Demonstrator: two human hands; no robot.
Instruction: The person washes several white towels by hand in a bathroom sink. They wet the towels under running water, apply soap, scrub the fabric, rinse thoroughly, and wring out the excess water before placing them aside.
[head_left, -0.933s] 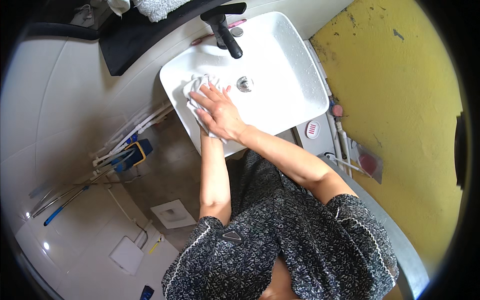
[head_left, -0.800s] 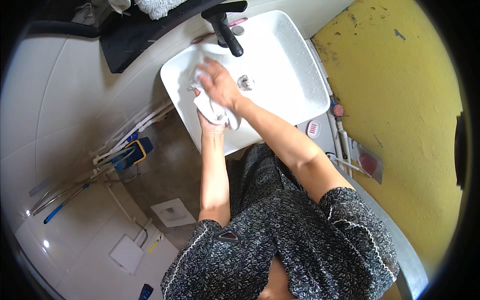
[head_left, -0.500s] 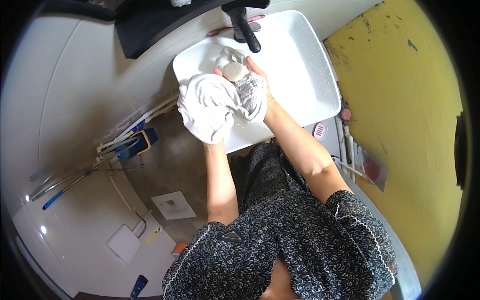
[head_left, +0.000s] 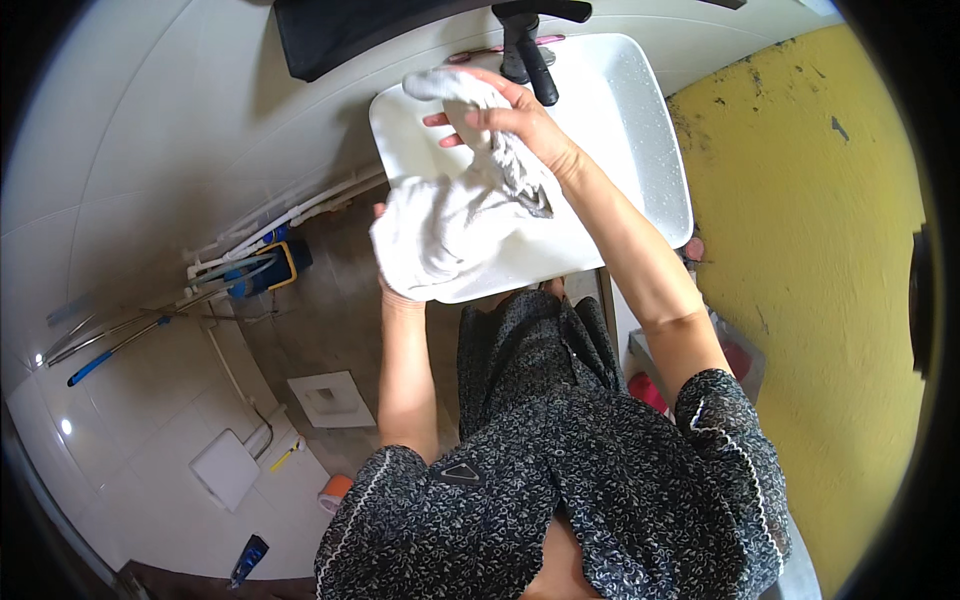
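A white cloth (head_left: 430, 235), bunched and with a wet-looking crumpled part, stretches between my two hands above the white basin (head_left: 650, 130). My left hand (head_left: 396, 288) holds its wide lower end from beneath; the cloth covers most of the fingers, and one fingertip shows at its left edge. The upper, narrower end is in my right hand (head_left: 528, 122), thumb on the near side and fingers behind. That end folds over to the left, with a greyish tip. I cannot make out whether the soap bar is still inside the right hand.
A black faucet (head_left: 528, 60) stands at the basin's back rim, beside a pink toothbrush-like stick (head_left: 480, 53). A yellow wall (head_left: 800, 250) rises at the right. A blue bucket (head_left: 285, 262) and a blue-handled pole (head_left: 115, 352) are at the left. A floor toilet (head_left: 330, 400) lies below.
My right hand has turned over from palm up, lifting one end of the cloth. The round soap bar that lay on it is out of clear sight. My left hand has shifted left within the view.
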